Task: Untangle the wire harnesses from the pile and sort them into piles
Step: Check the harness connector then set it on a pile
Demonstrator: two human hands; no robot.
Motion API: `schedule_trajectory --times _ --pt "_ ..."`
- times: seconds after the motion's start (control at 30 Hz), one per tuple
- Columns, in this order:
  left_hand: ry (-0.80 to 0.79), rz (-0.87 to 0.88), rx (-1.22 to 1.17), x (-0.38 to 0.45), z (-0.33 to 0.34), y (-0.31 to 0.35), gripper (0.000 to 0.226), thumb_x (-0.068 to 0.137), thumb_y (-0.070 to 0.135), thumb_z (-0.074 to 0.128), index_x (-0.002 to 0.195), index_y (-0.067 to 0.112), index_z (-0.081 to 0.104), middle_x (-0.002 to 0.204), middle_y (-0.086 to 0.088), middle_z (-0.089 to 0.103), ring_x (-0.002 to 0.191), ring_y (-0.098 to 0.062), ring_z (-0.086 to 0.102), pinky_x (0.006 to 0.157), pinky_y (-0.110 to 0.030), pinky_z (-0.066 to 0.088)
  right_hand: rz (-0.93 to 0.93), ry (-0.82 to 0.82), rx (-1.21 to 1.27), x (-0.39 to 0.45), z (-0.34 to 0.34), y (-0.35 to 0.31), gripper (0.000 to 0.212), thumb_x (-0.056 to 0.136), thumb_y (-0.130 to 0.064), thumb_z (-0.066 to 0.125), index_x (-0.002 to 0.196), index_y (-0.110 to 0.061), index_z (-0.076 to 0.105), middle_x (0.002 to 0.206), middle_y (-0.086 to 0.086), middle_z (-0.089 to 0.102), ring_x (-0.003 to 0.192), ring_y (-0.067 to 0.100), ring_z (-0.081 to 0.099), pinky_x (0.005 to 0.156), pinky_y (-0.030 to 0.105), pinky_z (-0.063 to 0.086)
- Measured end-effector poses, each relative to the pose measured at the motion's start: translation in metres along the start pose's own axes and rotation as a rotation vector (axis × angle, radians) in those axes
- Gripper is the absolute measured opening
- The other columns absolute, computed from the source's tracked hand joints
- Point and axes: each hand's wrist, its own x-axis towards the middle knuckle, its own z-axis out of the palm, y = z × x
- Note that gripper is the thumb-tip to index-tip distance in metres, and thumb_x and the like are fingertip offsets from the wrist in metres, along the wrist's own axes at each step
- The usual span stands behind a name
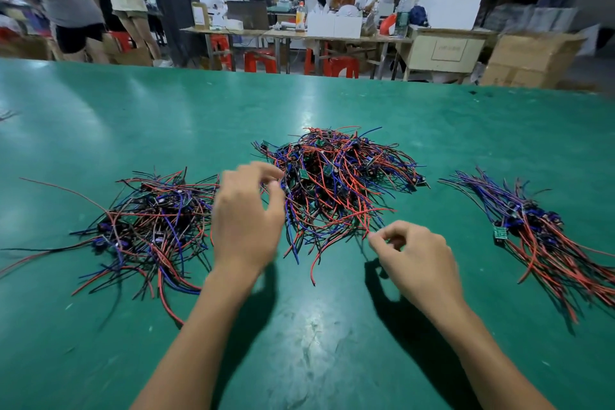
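— Reaching into the middle pile of wire harnesses (pixel 336 183), your left hand (pixel 246 223) hung over its near-left edge, fingers curled; whether they gripped a wire, I couldn't tell through the blur.

— And your right hand (pixel 416 260)?

— It pinched the tip of a red wire (pixel 352 206) trailing from that pile's near side. You had a tangled pile (pixel 149 226) on the left and a straighter bundle (pixel 539 236), cut off at the frame's edge, on the right, all on the green table (pixel 299 326).

— Any writing?

— None you could read; the carton (pixel 446 50) label was blurred.
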Motion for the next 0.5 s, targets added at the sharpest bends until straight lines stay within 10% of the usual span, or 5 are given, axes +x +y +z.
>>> schedule_trajectory --times 0.27,0.5 --pt "-0.487 0.304 0.231 -0.040 0.047 0.006 0.036 0.102 0.042 0.046 0.133 0.030 0.058 0.131 0.010 0.057 0.124 -0.016 0.044 0.100 -0.032 0.032 -0.178 -0.009 0.070 -0.004 0.003 -0.002 0.019 0.084 -0.044 0.064 0.075 -0.028 0.059 0.060 -0.014 0.062 0.063 0.017 0.059 0.062 0.032 0.047" --pt "-0.281 0.253 0.080 -0.035 0.040 0.007 0.011 0.097 0.033 0.064 0.098 0.028 0.073 0.094 0.011 0.072 0.091 -0.019 0.058 0.085 -0.033 0.032 -0.058 0.032 -0.097 -0.001 -0.005 0.001 0.040 0.081 -0.073 0.053 0.075 -0.035 0.064 0.058 -0.011 0.066 0.072 0.018 0.065 0.065 0.029 0.044"
